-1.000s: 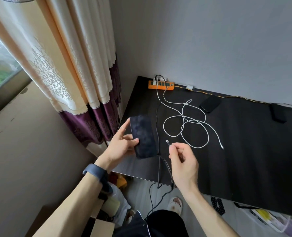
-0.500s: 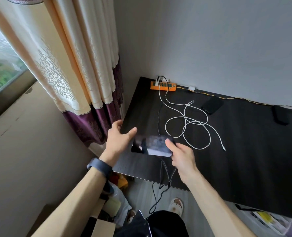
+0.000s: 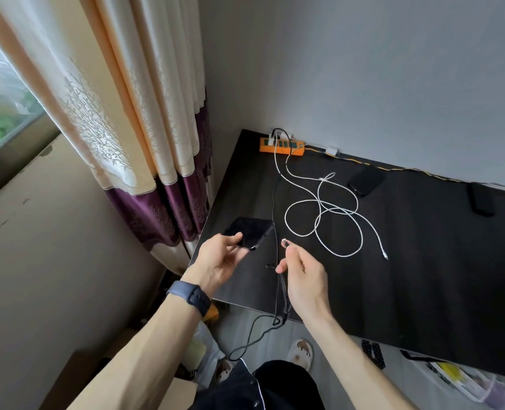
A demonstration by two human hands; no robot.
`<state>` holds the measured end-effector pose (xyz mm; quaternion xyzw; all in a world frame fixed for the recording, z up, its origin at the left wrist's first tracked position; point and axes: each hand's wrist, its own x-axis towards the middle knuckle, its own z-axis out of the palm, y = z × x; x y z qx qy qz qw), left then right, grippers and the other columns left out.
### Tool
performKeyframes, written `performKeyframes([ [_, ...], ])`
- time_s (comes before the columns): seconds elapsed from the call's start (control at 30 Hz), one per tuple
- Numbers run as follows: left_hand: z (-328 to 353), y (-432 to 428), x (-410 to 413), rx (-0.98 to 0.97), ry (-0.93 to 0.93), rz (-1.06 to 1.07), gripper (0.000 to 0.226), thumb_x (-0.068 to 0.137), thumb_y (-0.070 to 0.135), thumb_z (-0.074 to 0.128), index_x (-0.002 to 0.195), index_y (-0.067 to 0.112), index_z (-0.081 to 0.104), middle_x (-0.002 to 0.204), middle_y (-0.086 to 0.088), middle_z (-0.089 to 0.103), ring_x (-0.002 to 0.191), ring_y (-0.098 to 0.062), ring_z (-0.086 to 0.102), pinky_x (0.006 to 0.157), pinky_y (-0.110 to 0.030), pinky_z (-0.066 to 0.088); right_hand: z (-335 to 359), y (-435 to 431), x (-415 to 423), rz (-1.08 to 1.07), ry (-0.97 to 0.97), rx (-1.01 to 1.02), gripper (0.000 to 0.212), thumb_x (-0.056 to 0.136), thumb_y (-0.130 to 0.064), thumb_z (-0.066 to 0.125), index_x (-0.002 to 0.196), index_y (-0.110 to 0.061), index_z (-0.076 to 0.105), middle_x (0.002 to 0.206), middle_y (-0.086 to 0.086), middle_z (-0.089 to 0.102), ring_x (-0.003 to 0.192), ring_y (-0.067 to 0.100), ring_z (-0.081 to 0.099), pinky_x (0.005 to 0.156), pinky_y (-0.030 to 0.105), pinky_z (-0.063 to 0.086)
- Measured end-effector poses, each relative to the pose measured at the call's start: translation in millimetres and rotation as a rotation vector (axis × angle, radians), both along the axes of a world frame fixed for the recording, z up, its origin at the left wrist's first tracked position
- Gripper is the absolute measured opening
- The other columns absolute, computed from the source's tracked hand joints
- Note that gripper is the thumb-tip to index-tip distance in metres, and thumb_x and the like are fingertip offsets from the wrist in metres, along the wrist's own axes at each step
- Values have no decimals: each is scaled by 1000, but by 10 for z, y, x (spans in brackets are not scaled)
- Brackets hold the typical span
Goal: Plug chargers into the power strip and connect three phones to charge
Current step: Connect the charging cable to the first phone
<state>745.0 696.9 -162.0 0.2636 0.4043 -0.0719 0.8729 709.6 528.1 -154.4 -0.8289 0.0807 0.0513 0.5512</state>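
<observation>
Left hand: our left hand [image 3: 220, 257] is clamped on a dark phone [image 3: 249, 232], with the thumb on its near face, and holds it just above the near left corner of the counter [image 3: 423, 261].
Right hand: our right hand [image 3: 300, 276] pinches the black cable [image 3: 281, 294] between thumb and fingers; its small plug [image 3: 284, 241] points up, just beside the phone but apart from it.
Black cable: from our right hand it hangs over the counter edge towards the floor.
Power strip: the orange power strip [image 3: 281, 145] lies at the far left corner, by the wall; we see chargers plugged in at its left end.
White cable: the white cable [image 3: 328, 208] runs from the strip in loose loops, and its free end lies on the counter.
Other phones: a second phone [image 3: 365, 181] lies near the far edge, right of the strip; a third phone [image 3: 481, 199] lies well apart, further right.
</observation>
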Motion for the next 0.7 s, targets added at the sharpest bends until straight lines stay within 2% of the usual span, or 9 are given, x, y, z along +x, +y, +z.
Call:
performKeyframes([
  [0.07, 29, 53, -8, -22, 11, -24, 17, 92, -17, 43, 89, -4, 53, 72, -20, 72, 59, -26, 74, 46, -31, 58, 59, -8, -95, 54, -172, -83, 12, 101, -32, 50, 104, -32, 61, 70, -16, 70, 55, 5, 58, 54, 11, 39],
  [0.13, 25, 72, -13, -22, 12, -34, 17, 94, -15, 42, 86, -3, 52, 64, -18, 71, 55, -23, 73, 46, -29, 58, 99, 18, -152, 61, -271, -108, 3, 100, -30, 54, 97, -29, 54, 72, -16, 71, 50, 7, 57, 51, 10, 36],
  [0.17, 24, 72, -21, -24, 2, -36, 17, 94, -16, 42, 88, -3, 51, 64, -17, 71, 55, -23, 73, 46, -29, 58, 110, 33, -162, 58, -304, -110, 6, 99, -29, 56, 95, -27, 52, 72, -16, 71, 49, 6, 56, 50, 9, 35],
  [0.23, 16, 68, -28, -24, -21, -24, 20, 93, -17, 42, 101, 0, 46, 75, -19, 72, 56, -22, 73, 45, -32, 58, 113, 57, -156, 68, -340, -105, 9, 99, -27, 58, 92, -25, 51, 72, -15, 71, 50, 4, 56, 50, 8, 34],
  [0.33, -9, 64, -32, -22, -48, -12, 45, 91, -19, 45, 126, 8, 36, 97, -22, 65, 61, -24, 74, 47, -34, 58, 95, 81, -135, 91, -340, -100, 11, 99, -28, 58, 91, -29, 51, 72, -16, 71, 49, 4, 56, 49, 7, 34],
  [0.57, 14, 43, -58, -6, -95, -51, 61, 88, -21, 49, 142, 3, 33, 125, -27, 60, 79, -32, 76, 54, -39, 60, 104, 89, -117, 108, -317, -122, 12, 98, -31, 58, 88, -30, 51, 70, -17, 71, 48, 4, 55, 49, 7, 34],
  [0.7, 10, 54, -73, 17, -106, -33, 66, 88, -22, 50, 144, 8, 31, 129, -23, 59, 83, -32, 76, 56, -40, 60, 121, 65, -95, 126, -274, -139, 13, 98, -29, 59, 87, -27, 52, 68, -18, 71, 48, 5, 55, 50, 9, 35],
])
